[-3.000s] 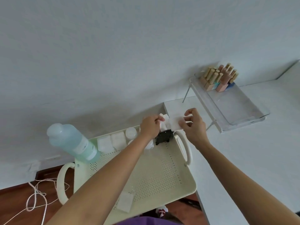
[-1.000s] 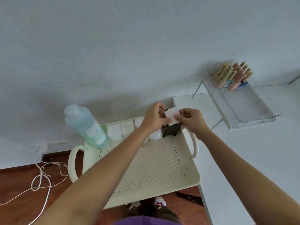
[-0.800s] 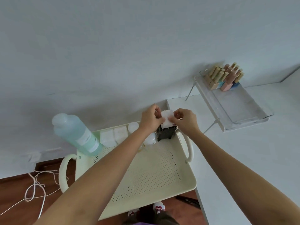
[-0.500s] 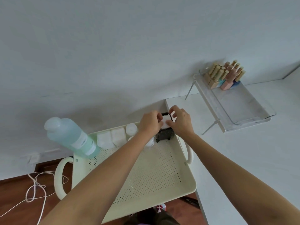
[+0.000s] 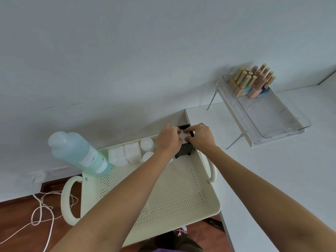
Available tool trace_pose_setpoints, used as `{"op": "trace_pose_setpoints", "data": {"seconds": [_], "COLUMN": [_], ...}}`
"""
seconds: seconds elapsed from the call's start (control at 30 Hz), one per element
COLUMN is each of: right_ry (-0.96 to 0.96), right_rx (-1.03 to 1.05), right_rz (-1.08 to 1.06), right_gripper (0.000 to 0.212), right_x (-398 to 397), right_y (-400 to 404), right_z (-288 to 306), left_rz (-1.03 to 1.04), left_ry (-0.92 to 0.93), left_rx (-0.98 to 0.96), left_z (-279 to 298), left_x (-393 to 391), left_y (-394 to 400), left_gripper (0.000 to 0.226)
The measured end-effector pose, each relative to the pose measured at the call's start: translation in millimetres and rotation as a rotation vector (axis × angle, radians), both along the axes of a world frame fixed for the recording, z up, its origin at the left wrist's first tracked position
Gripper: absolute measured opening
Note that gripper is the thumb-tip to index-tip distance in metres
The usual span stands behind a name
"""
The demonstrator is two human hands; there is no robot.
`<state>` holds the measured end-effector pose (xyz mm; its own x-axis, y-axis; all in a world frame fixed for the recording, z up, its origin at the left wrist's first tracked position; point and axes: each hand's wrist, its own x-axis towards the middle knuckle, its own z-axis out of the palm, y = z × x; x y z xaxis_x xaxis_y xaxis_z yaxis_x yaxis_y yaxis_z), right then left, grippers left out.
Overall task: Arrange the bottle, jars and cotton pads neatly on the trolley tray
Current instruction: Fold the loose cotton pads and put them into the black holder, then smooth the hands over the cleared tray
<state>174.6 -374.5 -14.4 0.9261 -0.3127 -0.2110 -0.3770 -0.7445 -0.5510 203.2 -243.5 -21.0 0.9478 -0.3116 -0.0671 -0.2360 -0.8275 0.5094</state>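
Observation:
A cream perforated trolley tray holds a large bottle of pale green liquid at its far left corner. Beside the bottle stand two white stacks of cotton pads, then small white jars. At the far right corner stands a black holder. My left hand and my right hand meet over its top, both pinching a white cotton pad that sits partly inside the holder. My left arm hides part of the jars.
A white table adjoins the trolley on the right. On it stands a clear raised shelf tray with several gold-capped nail polish bottles. A white wall is right behind. A white cable lies on the wooden floor at left.
Both hands brought the white cotton pad down from above the black holder and now press it into the holder's top. The loose pad seen earlier at the tray's near edge is gone.

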Motion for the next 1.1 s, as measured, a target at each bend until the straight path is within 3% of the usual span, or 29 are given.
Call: {"op": "trace_pose_setpoints", "data": {"seconds": [0.2,0.4,0.5,0.63,0.83,0.93,1.1], "right_ry": [-0.066,-0.327,-0.465,-0.516,-0.318,-0.113,0.167], "right_rx": [-0.009,0.014,0.019,0.025,0.067,0.050,-0.108], "right_rz": [0.000,-0.046,-0.014,0.068,0.099,0.066,0.063], "right_gripper": [0.028,0.018,0.012,0.004,0.017,0.009,0.071], "right_x": [-6.1,-23.0,-39.0,-67.7,-108.8,-123.3,-125.7], "right_y": [0.9,8.0,24.3,50.5,78.8,88.3,102.9], "right_z": [8.2,26.2,29.7,16.4,-35.1,-62.5,-93.6], "left_rz": [-0.016,-0.020,0.020,0.090,0.188,0.219,0.231], "left_ry": [-0.049,-0.216,-0.298,-0.254,-0.071,0.060,0.166], "left_rx": [-0.130,-0.243,-0.248,-0.196,0.008,0.135,0.251], "left_z": [10.4,21.5,18.1,-5.9,-56.2,-76.7,-104.3], "left_x": [-7.1,-30.9,-49.2,-79.6,-117.5,-125.2,-129.2], "left_y": [15.6,68.9,103.7,152.0,201.6,207.8,203.9], "left_gripper": [0.032,0.036,0.032,0.032,0.040,0.055,0.070]}}
